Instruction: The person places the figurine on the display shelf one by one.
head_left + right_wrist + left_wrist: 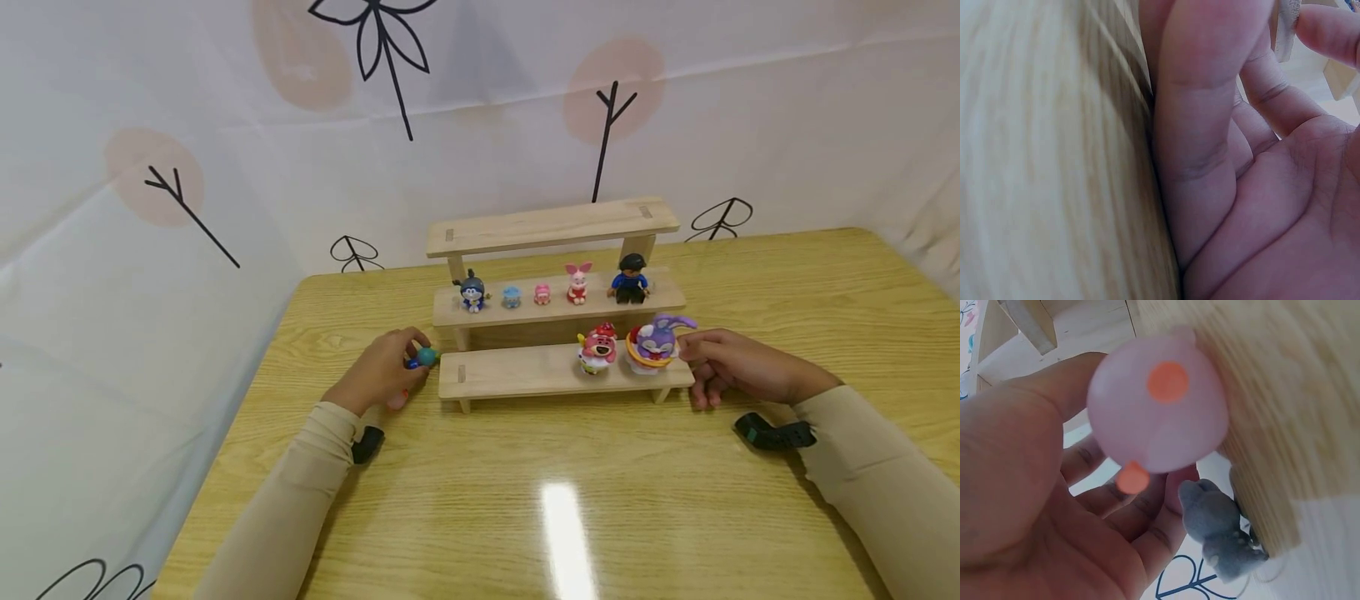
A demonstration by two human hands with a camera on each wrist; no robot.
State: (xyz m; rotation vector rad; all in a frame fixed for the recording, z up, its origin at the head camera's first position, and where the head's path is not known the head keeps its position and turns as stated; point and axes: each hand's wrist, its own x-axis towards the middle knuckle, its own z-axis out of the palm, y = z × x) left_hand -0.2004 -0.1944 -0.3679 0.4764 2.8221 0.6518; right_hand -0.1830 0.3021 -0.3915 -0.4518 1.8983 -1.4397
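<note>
At the left end of the low front shelf [525, 375], my left hand [382, 371] has its thumb and fingers around a small teal-and-blue figure [427, 357]. A pink round toy [398, 400] with orange spots stands just below that palm; it fills the left wrist view and hides the fingertips there. Beside those fingers is a grey figure [1216, 528]. My right hand [738, 367] grips the front shelf's right end, thumb at the board's edge and the other fingers lower, against the table. Close to the thumb sits a purple rabbit figure [655, 343], with a pink bear figure [598, 350] to its left.
Behind stands a middle shelf [540, 318] with several figures, among them a dark-haired one in blue [632, 279] and a pink piglet [577, 285]. Above it is a top shelf [551, 227]. All stand on a wood-grain table [465, 500] before a patterned cloth [487, 150].
</note>
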